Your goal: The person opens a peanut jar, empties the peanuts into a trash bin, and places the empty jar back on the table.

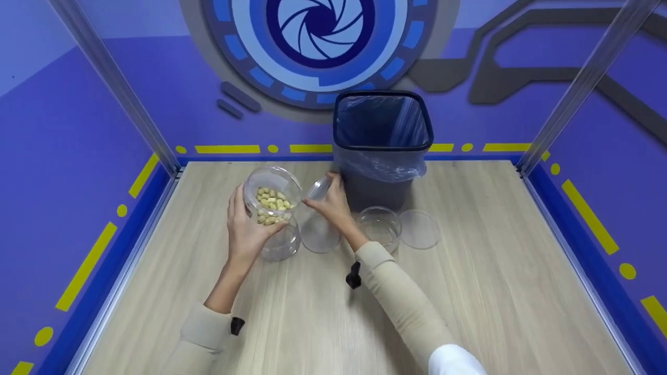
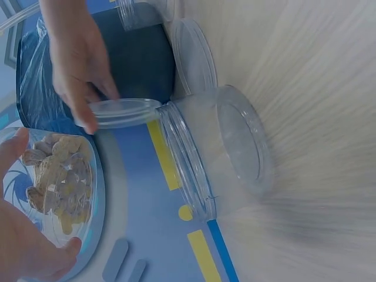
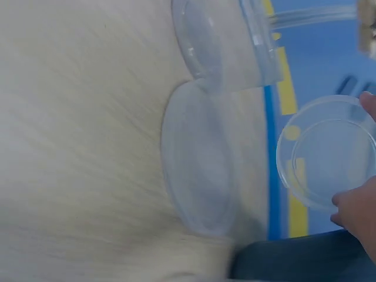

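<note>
My left hand (image 1: 246, 234) grips a clear plastic jar (image 1: 275, 177) with shelled-looking, pale yellow peanuts (image 1: 273, 200) inside, raised above the table. Directly below it in the head view stands a second clear jar (image 1: 282, 249), its mouth partly hidden. In my right hand (image 1: 336, 208), a clear round lid (image 3: 326, 155) is pinched by its edge and held up on its side, apart from the jars. Another clear lid (image 1: 319, 235) lies flat on the table beside the second jar. The left wrist view shows the peanuts (image 2: 56, 170) through the jar wall.
A dark bin (image 1: 372, 179) with a plastic liner stands at the back, beyond my right hand. Partly behind my right forearm is a third clear jar (image 1: 383, 229), with a lid (image 1: 420, 229) flat to its right. Blue panels (image 1: 250, 133) enclose the wooden table (image 1: 495, 291).
</note>
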A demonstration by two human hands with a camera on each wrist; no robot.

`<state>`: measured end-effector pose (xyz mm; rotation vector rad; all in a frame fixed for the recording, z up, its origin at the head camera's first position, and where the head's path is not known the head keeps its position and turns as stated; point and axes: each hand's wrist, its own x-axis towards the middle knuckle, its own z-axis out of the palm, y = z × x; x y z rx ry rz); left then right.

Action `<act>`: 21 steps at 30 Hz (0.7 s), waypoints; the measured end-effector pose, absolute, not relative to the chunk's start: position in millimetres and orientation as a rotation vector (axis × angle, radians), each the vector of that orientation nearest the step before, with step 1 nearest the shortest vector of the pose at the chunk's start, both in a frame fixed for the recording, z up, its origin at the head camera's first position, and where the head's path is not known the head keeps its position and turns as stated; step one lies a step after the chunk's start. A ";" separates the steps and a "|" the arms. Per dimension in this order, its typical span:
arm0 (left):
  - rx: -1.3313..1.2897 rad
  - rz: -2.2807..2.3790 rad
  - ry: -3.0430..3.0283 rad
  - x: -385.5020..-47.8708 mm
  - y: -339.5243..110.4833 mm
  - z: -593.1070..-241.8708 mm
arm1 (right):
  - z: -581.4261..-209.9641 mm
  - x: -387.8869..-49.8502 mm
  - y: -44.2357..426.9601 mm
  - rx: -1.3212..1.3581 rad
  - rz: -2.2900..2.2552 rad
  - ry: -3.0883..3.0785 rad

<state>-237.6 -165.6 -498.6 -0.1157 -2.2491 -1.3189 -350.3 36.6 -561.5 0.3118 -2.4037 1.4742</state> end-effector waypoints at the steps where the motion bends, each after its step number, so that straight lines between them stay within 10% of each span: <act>1: -0.109 -1.321 -2.250 -238.3 -165.5 -497.6 | -564.5 -353.8 35.1 0.301 1.474 -2.417; 21: -0.028 -1.261 -2.255 -295.9 -176.0 -478.3 | -607.0 -379.6 23.5 0.182 1.725 -2.461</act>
